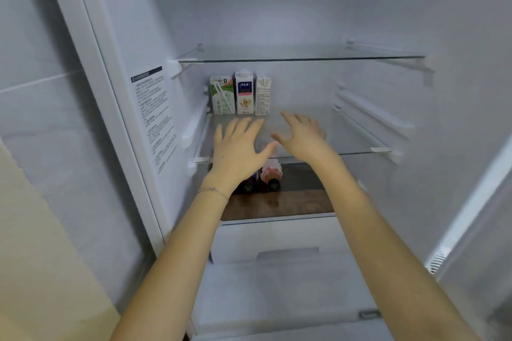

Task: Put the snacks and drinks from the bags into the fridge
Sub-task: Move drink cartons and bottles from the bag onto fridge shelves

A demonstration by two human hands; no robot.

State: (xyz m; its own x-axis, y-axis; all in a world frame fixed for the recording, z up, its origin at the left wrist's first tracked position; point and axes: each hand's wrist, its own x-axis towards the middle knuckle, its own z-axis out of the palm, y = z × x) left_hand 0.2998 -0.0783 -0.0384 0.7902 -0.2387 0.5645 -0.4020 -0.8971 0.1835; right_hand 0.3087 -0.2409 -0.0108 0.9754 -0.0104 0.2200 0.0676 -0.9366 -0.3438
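Inside the open fridge, three drink cartons stand side by side at the back left of the middle glass shelf (346,144): a green-and-white carton (221,95), a white carton with a blue label (244,93) and a plain white carton (263,96). My left hand (237,151) and my right hand (300,134) reach in over the front of that shelf, fingers spread, holding nothing. On the shelf below, dark bottles (270,174) lie partly hidden behind my left hand and wrist.
The upper glass shelf (304,58) holds nothing. A white drawer (279,241) sits under the brown lower shelf (277,205). A printed label (155,113) is on the left inner wall. The fridge door edge (471,202) stands at the right.
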